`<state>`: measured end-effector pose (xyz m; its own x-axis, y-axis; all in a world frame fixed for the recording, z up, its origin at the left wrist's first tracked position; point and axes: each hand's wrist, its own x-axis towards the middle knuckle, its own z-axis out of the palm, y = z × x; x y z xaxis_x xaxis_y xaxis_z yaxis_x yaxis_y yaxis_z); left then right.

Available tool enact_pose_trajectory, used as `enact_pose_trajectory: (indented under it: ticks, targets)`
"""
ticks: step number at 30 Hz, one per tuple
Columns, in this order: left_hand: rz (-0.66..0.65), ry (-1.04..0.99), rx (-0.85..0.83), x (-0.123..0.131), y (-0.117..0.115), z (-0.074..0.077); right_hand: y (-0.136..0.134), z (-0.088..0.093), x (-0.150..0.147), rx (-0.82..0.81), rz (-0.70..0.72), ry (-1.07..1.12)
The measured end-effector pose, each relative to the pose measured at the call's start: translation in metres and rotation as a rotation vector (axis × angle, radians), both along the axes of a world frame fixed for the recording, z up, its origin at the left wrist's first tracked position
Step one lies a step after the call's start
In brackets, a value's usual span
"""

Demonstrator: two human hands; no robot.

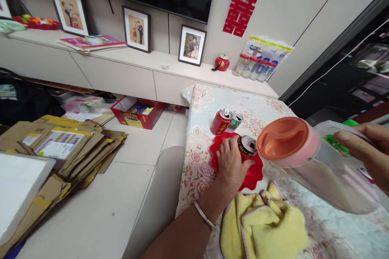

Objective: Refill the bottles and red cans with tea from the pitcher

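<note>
My left hand (231, 164) is curled around a dark drink can (247, 145) with an opened top, its thumb at the near side. The can stands on a red wavy-edged plate (255, 176). My right hand (369, 149) grips the handle of a clear plastic pitcher (328, 174). The pitcher is tilted, its orange lid (284, 139) towards the can and close to it. Behind the plate stand a red can (221, 122) and a green can (236, 120), both opened. Nearest to me lies a crumpled yellow towel (270, 226).
A flowered cloth (197, 129) covers the table. Beyond it, a low cabinet (121, 62) holds framed photos, a red pot (221, 62) and red-lidded jars (253, 68). Flattened cardboard boxes (60, 141) and a red box (138, 113) lie on the floor to the left.
</note>
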<state>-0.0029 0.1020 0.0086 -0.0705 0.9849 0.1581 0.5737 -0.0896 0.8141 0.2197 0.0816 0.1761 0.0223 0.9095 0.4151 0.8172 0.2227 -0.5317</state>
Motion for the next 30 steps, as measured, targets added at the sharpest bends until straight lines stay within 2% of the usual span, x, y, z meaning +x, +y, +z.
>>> enact_pose_trajectory:
  ticks: [2,3,16,30]
  targets:
    - [0.002,0.003,0.003,0.0,0.0,0.0,0.0,0.0,-0.003,0.069,-0.173,-0.04]
    - [0.002,0.002,0.005,0.0,0.001,-0.001,0.0,0.0,-0.005,0.073,-0.212,-0.051]
    - [-0.008,-0.013,0.005,0.0,-0.001,0.0,-0.002,0.008,-0.021,0.086,-0.2,-0.017]
    - [-0.029,-0.015,0.0,-0.001,0.0,0.001,-0.001,0.005,-0.014,0.082,-0.195,-0.032]
